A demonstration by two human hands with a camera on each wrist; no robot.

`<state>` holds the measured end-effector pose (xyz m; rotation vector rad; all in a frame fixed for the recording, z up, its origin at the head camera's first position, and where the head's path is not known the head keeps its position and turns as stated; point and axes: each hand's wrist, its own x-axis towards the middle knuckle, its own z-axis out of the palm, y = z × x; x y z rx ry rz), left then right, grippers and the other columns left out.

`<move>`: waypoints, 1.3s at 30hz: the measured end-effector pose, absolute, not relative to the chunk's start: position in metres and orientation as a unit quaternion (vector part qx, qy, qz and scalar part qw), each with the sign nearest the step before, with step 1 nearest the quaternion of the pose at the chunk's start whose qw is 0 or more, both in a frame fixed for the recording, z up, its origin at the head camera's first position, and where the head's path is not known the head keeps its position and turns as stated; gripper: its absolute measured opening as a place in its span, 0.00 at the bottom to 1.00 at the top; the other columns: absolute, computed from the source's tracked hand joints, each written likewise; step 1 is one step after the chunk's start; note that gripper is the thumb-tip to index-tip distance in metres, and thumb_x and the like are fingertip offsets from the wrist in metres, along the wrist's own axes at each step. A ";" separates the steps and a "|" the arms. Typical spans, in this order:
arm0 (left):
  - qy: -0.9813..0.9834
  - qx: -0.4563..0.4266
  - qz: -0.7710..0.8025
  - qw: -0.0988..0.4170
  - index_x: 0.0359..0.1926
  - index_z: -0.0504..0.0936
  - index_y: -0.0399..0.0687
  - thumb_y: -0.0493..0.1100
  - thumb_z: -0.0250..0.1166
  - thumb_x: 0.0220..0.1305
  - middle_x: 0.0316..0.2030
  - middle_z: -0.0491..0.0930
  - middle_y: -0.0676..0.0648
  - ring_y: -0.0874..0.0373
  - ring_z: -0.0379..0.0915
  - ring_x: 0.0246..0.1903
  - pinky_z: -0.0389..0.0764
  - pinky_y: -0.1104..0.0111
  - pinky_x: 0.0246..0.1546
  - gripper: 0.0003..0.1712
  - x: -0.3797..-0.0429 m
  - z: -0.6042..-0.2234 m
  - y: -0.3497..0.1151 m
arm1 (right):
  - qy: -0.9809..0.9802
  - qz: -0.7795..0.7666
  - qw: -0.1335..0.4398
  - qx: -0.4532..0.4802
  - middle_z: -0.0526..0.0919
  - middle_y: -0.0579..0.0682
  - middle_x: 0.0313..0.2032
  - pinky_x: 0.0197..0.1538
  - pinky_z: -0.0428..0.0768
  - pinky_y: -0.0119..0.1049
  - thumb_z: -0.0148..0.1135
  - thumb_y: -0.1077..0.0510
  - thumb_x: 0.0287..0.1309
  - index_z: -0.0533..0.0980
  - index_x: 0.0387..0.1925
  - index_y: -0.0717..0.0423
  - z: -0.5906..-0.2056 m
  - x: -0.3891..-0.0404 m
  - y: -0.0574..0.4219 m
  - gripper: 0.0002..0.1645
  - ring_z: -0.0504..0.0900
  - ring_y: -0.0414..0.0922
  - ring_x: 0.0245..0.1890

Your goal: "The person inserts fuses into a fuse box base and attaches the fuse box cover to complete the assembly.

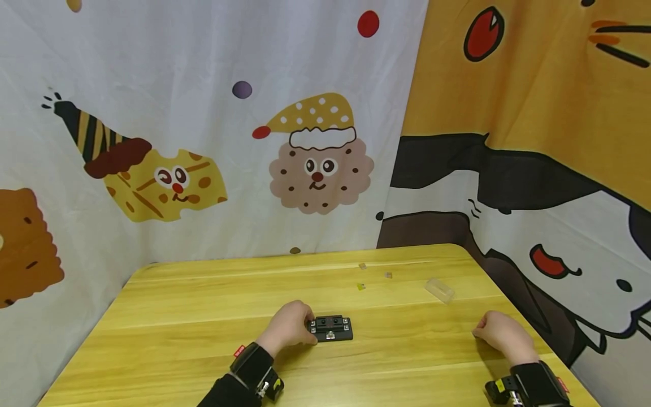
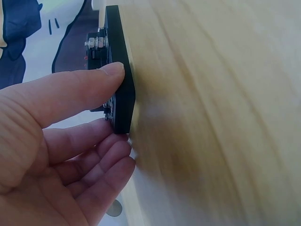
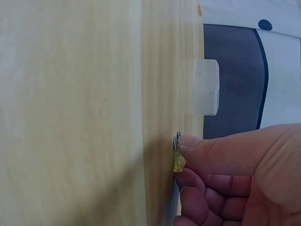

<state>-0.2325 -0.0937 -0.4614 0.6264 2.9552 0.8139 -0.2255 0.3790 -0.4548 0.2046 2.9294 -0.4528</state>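
My left hand grips the left end of a black terminal block, which lies flat on the table with metal screws and nuts on top. In the left wrist view, the thumb presses the long side of the block and the curled fingers are at its end. Well to the right, my right hand pinches a small blade fuse between thumb and forefinger, close over the tabletop. Its body is see-through yellow, with two metal prongs; in the head view the hand hides it.
A clear plastic box lies farther back, towards the right. Behind the block are three tiny loose pieces, one of them yellowish. The wooden table ends at a printed curtain at the back and right.
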 end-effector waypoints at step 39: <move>0.943 0.201 0.264 0.007 0.32 0.85 0.39 0.43 0.83 0.36 0.28 0.77 0.52 0.60 0.67 0.27 0.74 0.64 0.35 0.21 -0.231 -0.461 -0.094 | 0.980 -0.198 -0.015 -0.018 0.75 0.48 0.27 0.31 0.68 0.41 0.66 0.57 0.57 0.75 0.33 0.57 -0.449 -0.230 0.324 0.08 0.70 0.46 0.26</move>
